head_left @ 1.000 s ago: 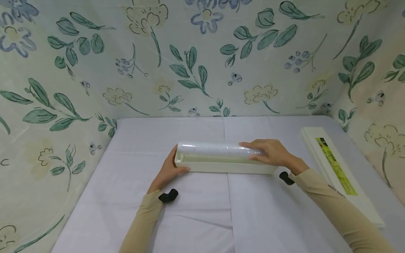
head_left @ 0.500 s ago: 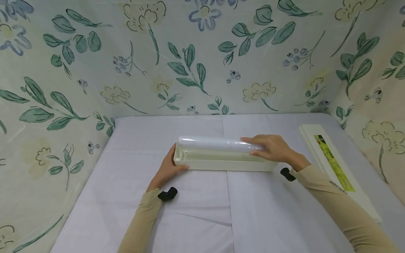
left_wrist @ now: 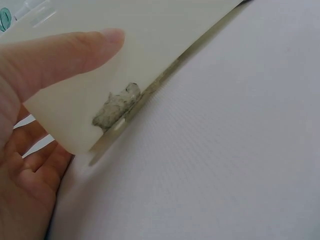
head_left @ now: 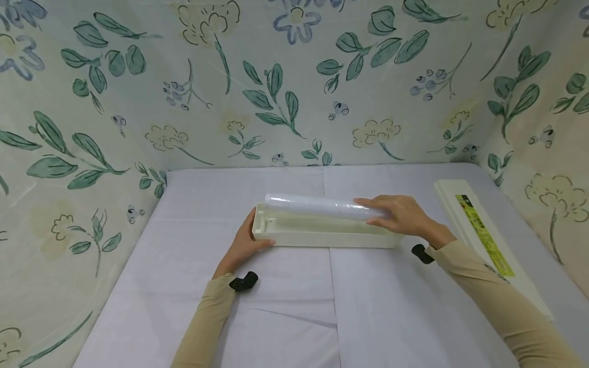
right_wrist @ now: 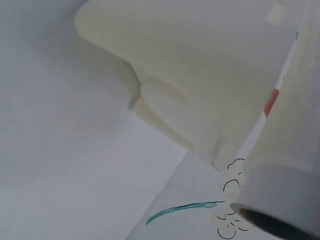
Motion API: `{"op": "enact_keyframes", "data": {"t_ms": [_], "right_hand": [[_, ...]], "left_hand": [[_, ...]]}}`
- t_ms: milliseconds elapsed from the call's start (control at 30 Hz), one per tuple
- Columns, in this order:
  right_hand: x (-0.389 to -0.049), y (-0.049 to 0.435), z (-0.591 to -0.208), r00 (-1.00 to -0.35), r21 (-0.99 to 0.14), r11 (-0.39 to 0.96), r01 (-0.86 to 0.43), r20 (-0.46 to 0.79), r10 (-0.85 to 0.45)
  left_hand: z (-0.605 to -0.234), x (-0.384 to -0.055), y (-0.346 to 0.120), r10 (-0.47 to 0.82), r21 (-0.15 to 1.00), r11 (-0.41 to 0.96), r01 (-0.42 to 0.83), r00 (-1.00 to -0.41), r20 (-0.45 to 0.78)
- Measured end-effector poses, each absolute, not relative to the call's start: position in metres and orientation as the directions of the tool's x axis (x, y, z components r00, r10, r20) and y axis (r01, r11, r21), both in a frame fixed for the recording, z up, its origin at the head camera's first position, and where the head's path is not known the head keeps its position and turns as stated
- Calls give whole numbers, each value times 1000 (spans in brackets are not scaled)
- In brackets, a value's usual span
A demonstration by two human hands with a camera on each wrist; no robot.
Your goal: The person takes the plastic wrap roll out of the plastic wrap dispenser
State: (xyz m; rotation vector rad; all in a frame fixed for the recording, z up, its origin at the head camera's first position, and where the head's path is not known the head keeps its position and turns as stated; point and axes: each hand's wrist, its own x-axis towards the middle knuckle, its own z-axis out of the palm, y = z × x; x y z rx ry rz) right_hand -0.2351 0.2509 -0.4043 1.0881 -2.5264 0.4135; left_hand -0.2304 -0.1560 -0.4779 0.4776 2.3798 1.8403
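A roll of cling film (head_left: 317,205) lies slantwise over the open side of a long cream-white dispenser box (head_left: 322,239). My right hand (head_left: 398,217) grips the roll near its right end, thumb on the near side. At the box's left end, my left hand (head_left: 244,245) holds it with the thumb on the front wall and the fingers behind. In the left wrist view, the left thumb presses the box wall (left_wrist: 150,55), near a greyish patch. The right wrist view shows the roll's hollow core end (right_wrist: 280,200) close up, beside the box's end (right_wrist: 170,90); the right hand is hidden there.
A long white lid (head_left: 465,225) with a yellow-green label (head_left: 485,235) lies at the table's right, partly behind the right sleeve (head_left: 506,301). White cloth (head_left: 285,327) covers the table. A floral curtain (head_left: 294,143) rises along its back and sides.
The roll has shifted right and up, its left end coming away from the box's left end wall. My right hand has moved slightly right with it. My left hand keeps its hold on the box.
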Motion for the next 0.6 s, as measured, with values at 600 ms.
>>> {"op": "enact_keyframes", "data": {"t_ms": [600], "right_hand": [[-228,262,-404,-670,-131,696,-706,444,-595]], "left_hand": [[-485,-234,-156,306,955,213,207,-942,136]]}}
